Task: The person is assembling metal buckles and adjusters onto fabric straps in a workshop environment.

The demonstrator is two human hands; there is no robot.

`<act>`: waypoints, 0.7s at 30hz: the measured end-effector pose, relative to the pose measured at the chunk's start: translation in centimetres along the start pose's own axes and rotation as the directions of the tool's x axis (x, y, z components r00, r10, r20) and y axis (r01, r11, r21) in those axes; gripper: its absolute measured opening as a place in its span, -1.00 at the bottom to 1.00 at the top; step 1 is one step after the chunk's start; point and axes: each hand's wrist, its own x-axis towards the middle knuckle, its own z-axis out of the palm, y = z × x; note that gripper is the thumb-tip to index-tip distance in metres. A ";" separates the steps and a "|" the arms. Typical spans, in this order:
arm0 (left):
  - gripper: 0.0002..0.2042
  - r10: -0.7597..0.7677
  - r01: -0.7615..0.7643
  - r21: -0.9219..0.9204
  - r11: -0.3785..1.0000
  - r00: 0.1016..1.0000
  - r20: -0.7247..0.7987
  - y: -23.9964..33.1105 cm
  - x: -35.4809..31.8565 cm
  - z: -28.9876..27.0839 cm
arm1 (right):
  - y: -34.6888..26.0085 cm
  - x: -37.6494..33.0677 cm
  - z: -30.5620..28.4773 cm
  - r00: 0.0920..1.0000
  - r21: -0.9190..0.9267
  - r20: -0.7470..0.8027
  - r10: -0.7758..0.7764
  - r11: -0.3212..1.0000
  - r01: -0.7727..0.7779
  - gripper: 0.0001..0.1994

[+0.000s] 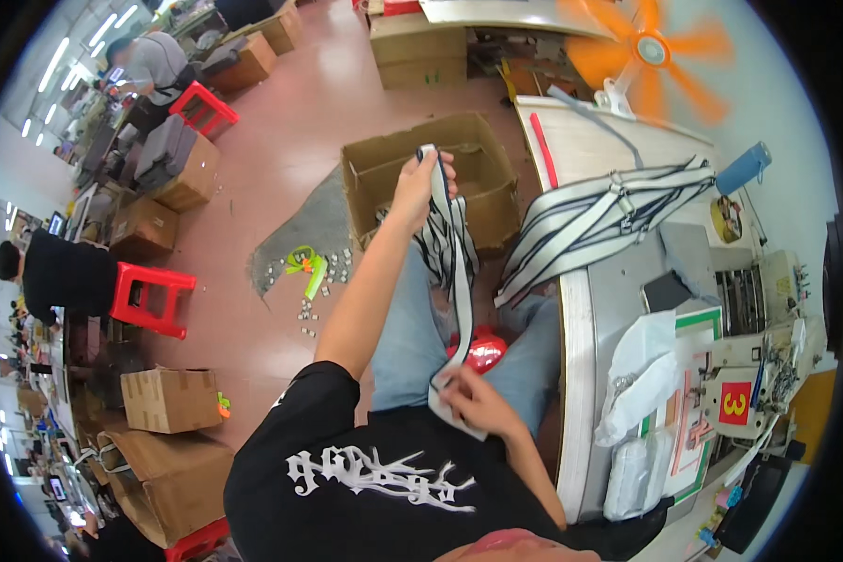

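Note:
A pale webbing strap with dark edges runs between my two hands above my lap. My left hand, at the end of an outstretched arm, is closed round its far part, beside the cardboard box. Close to my body, my right hand pinches the strap's near part, and a short tail lies against my shirt. More striped webbing hangs in loops below my left hand, between my legs. Under the strap, a shiny red object shows between my thighs; its kind I cannot make out.
An open cardboard box stands ahead of me. On the worktable to the right lie a large bundle of striped webbing and a plastic bag, beside a sewing machine. An orange fan spins at the far right. Red stools stand left.

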 end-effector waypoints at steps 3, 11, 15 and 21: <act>-0.63 0.081 -0.093 0.107 0.990 0.991 0.111 4.2 -2.6 2.1 | -2.2 1.4 0.2 0.995 -0.231 -0.084 0.051 0.971 -0.069 -0.52; -0.65 0.061 -0.126 0.191 0.973 0.948 0.314 8.5 -8.8 7.6 | -9.3 8.8 -2.8 0.486 -0.741 -0.467 -0.739 0.627 0.241 -0.49; -0.66 0.080 -0.132 0.169 0.977 0.955 0.287 6.6 -10.2 9.0 | -11.3 11.2 -3.4 0.617 -0.571 -0.500 -0.608 0.767 0.293 -0.75; -0.66 0.225 -0.231 0.110 0.967 0.972 0.067 6.7 -7.3 6.1 | -10.1 8.6 -2.4 0.704 -0.446 -0.509 -0.495 0.851 0.276 -0.81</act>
